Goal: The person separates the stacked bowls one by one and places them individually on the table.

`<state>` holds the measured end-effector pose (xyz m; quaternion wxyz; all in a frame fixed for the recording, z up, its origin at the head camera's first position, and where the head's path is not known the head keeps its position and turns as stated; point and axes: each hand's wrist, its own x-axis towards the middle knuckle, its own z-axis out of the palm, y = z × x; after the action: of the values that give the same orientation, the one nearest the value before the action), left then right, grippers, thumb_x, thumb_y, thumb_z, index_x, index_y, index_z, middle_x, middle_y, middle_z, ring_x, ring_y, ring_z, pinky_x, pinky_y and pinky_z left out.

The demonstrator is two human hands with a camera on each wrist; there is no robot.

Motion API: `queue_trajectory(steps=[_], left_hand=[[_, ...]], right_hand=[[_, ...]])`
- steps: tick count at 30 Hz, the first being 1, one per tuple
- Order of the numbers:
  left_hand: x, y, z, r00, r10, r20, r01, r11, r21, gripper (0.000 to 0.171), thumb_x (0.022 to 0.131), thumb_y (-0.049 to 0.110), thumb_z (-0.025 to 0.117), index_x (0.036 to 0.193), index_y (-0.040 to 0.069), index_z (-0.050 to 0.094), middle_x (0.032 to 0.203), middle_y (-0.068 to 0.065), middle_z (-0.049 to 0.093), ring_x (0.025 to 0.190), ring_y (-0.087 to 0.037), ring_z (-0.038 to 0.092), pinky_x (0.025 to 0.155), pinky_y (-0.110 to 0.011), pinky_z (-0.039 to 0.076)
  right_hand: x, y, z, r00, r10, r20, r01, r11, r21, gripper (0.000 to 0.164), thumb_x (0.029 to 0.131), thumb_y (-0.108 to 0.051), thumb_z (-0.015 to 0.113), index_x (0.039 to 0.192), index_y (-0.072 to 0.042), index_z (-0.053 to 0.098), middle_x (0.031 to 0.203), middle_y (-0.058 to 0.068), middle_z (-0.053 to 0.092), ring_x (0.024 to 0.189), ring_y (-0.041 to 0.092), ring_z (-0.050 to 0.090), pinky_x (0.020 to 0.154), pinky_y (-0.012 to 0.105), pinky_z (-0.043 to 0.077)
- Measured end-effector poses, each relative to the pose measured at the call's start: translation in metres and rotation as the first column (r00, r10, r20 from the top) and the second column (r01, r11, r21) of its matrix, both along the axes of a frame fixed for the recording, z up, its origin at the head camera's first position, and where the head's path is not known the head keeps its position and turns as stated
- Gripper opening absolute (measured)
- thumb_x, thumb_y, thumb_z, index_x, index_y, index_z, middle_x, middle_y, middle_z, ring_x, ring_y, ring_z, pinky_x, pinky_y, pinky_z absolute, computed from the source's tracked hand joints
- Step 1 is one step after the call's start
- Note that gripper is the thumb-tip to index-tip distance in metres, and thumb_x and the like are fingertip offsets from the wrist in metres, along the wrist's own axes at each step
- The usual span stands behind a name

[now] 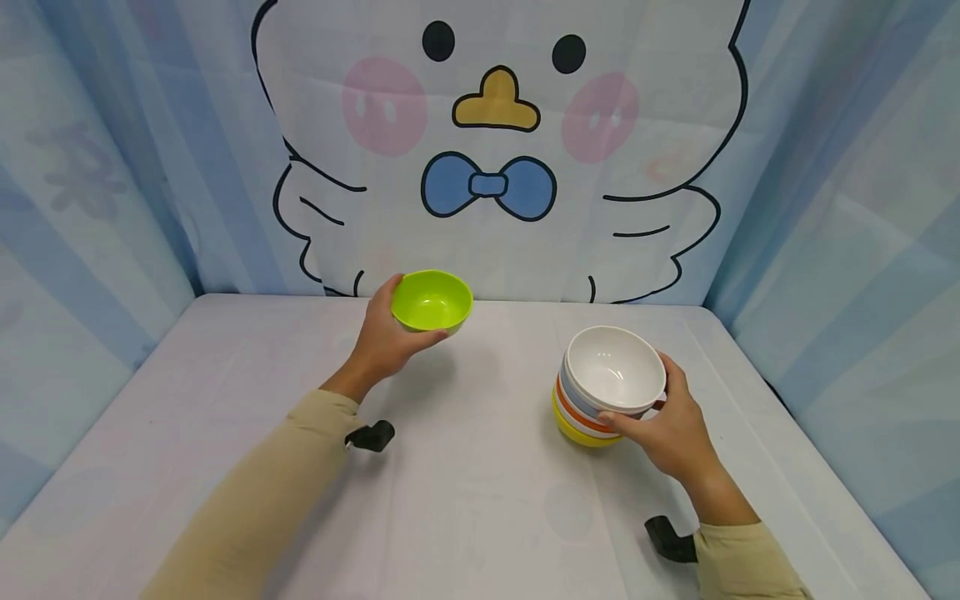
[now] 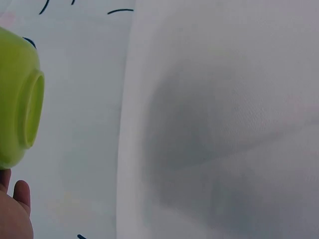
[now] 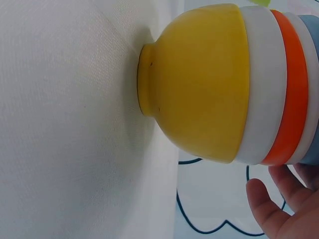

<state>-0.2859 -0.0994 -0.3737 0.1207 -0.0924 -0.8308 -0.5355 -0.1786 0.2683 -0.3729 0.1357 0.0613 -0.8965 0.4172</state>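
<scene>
My left hand (image 1: 384, 340) pinches a lime-green bowl (image 1: 432, 302) by its side, thumb along the near edge. The bowl hangs over the back of the table with its mouth up; its foot ring shows in the left wrist view, above a soft shadow. At the right, a stack of several nested bowls has a white bowl (image 1: 617, 368) on top, then blue-grey, white and orange bands, and a yellow bowl (image 3: 199, 84) at the bottom. My right hand (image 1: 675, 429) grips this stack's upper right side. The yellow bowl's foot is right at the tabletop.
The white-covered table (image 1: 480, 500) ends at the back against a curtain (image 1: 487, 258) printed with a cartoon face and bow tie. Blue-patterned curtains (image 1: 847, 250) hang on both sides. Black curved pieces (image 1: 670, 540) stick out at both sleeve cuffs.
</scene>
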Motion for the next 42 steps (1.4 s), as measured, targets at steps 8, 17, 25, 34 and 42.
queue_trajectory(steps=[8, 17, 25, 34, 42], left_hand=[[-0.003, -0.019, -0.010, 0.997, 0.070, 0.045, -0.069, 0.997, -0.038, 0.105, 0.080, 0.028, 0.085, 0.158, 0.006, 0.018, 0.153, -0.018, 0.031, 0.132, -0.036, 0.037, 0.106, -0.051, 0.043], [-0.007, -0.039, -0.021, 0.993, 0.098, 0.065, -0.095, 0.994, -0.056, 0.107, 0.081, 0.028, 0.085, 0.158, 0.002, 0.015, 0.155, -0.021, 0.029, 0.135, -0.038, 0.035, 0.111, -0.051, 0.036], [-0.009, -0.051, -0.029, 0.987, 0.124, 0.104, -0.117, 0.990, -0.078, 0.106, 0.084, 0.031, 0.082, 0.158, 0.000, 0.013, 0.155, -0.023, 0.028, 0.134, -0.039, 0.035, 0.112, -0.052, 0.034], [-0.011, -0.063, -0.038, 0.979, 0.140, 0.147, -0.126, 0.987, -0.097, 0.106, 0.084, 0.031, 0.081, 0.158, 0.000, 0.011, 0.156, -0.024, 0.027, 0.134, -0.041, 0.034, 0.113, -0.054, 0.031], [-0.012, -0.069, -0.042, 0.969, 0.174, 0.177, -0.158, 0.982, -0.099, 0.107, 0.083, 0.030, 0.082, 0.158, -0.002, 0.012, 0.156, -0.025, 0.026, 0.135, -0.042, 0.034, 0.114, -0.053, 0.030]], right_hand=[[0.001, 0.000, 0.002, 1.000, 0.002, 0.001, -0.002, 1.000, -0.011, 0.107, 0.078, -0.023, 0.088, 0.155, 0.001, 0.018, 0.146, 0.022, 0.040, 0.126, 0.039, 0.044, 0.097, 0.057, 0.041], [0.001, -0.001, 0.002, 1.000, -0.003, 0.008, 0.003, 1.000, -0.008, 0.106, 0.078, -0.023, 0.089, 0.154, 0.000, 0.019, 0.146, 0.021, 0.041, 0.126, 0.038, 0.044, 0.097, 0.054, 0.041], [0.002, -0.001, 0.002, 1.000, 0.006, 0.000, -0.006, 1.000, -0.015, 0.106, 0.078, -0.023, 0.088, 0.154, 0.000, 0.019, 0.146, 0.021, 0.041, 0.126, 0.038, 0.044, 0.097, 0.056, 0.041], [0.002, 0.000, 0.001, 1.000, 0.004, 0.009, -0.004, 1.000, -0.015, 0.107, 0.077, -0.023, 0.089, 0.155, 0.000, 0.019, 0.147, 0.021, 0.041, 0.126, 0.037, 0.045, 0.094, 0.052, 0.041], [0.001, 0.001, 0.001, 1.000, 0.008, 0.001, -0.008, 1.000, -0.019, 0.107, 0.077, -0.023, 0.089, 0.155, 0.000, 0.019, 0.147, 0.020, 0.041, 0.126, 0.037, 0.045, 0.095, 0.053, 0.041]])
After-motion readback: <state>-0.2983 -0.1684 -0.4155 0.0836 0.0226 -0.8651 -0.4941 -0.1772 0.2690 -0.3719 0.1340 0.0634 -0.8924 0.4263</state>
